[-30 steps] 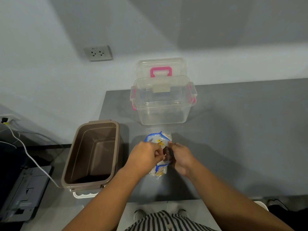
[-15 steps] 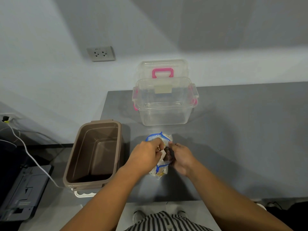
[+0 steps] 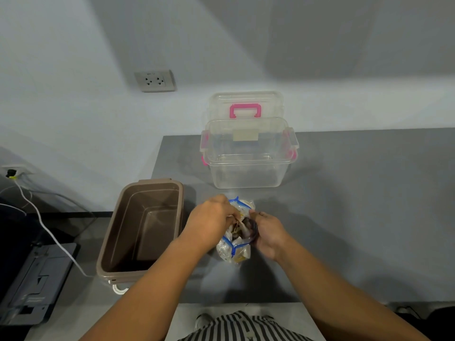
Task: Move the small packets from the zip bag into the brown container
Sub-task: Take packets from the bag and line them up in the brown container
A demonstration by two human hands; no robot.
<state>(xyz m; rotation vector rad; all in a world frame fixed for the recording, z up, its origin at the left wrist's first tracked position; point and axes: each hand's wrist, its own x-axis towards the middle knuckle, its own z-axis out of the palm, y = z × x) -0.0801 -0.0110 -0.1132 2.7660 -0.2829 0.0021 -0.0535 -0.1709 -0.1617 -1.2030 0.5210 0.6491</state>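
Note:
A clear zip bag (image 3: 235, 249) with a blue seal lies on the grey table (image 3: 344, 205), stuffed with small packets (image 3: 240, 230) that show through its open mouth. My left hand (image 3: 211, 219) has its fingers curled into the bag's mouth among the packets. My right hand (image 3: 267, 231) grips the bag's right edge and holds the mouth open. The brown container (image 3: 141, 230) stands open and empty just left of the bag, at the table's left end.
A clear plastic box (image 3: 248, 158) with pink latches stands behind the bag, its lid (image 3: 246, 105) with a pink handle leaning on the wall. A white cable (image 3: 46, 230) and a grey device (image 3: 32, 286) lie lower left, off the table.
My left hand's fingers have gone deeper into the bag's mouth. The right hand keeps its hold on the bag's edge. The view has drifted slightly.

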